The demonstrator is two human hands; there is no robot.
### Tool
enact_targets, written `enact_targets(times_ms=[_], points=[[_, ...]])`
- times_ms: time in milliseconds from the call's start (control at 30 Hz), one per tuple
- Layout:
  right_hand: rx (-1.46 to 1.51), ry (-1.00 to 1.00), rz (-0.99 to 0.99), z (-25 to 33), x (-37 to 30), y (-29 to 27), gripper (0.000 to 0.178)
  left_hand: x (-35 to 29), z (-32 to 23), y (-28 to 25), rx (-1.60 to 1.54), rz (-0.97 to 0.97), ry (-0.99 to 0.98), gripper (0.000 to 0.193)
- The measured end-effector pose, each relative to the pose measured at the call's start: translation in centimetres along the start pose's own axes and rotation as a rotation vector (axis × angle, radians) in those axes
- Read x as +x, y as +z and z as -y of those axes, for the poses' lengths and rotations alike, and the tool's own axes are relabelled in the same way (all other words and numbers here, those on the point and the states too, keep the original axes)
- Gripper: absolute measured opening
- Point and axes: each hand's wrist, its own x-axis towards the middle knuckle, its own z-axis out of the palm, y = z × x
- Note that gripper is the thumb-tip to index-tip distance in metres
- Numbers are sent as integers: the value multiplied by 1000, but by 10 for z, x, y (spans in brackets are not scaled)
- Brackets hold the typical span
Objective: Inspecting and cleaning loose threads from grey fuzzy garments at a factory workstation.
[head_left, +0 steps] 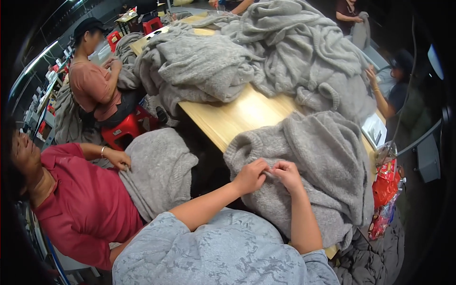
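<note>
By the tabletop (237, 116), both hands (250, 177) (288, 175) pinch grey knitwear (270, 202).

A pale wooden table (228, 116) stands in the middle.
At left are red stools (121, 135) and, farther, a tube lamp (42, 56); floor (420, 197) at right is dark.

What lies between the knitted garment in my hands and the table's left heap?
Head view: bare wooden tabletop separates the knitted garment from the left knitwear heap.
</note>
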Motion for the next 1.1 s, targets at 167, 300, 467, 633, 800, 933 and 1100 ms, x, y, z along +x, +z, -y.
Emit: enact_targets(times_ms=[167,300,467,633,800,933,1100], points=[[150,32,102,-7,3,-1,6,2,-1,-2,-81,51,-62,25],[-178,-65,48,4,-6,3,11,12,7,-11,13,257,-10,23],[-663,-300,-40,16,-21,12,22,21,9,-18,69,335,-54,17],[-817,-409,-79,14,-21,18,15,26,6,-24,43,422,-77,18],[-865,-465,-70,10,-22,19,11,28,4,-30,96,453,-103,18],[-875,-516,-92,10,-22,20,10,29,2,-33,-18,488,-221,17],[-879,-502,-96,10,-22,22,11,29,2,-33,45,480,-221,18]])
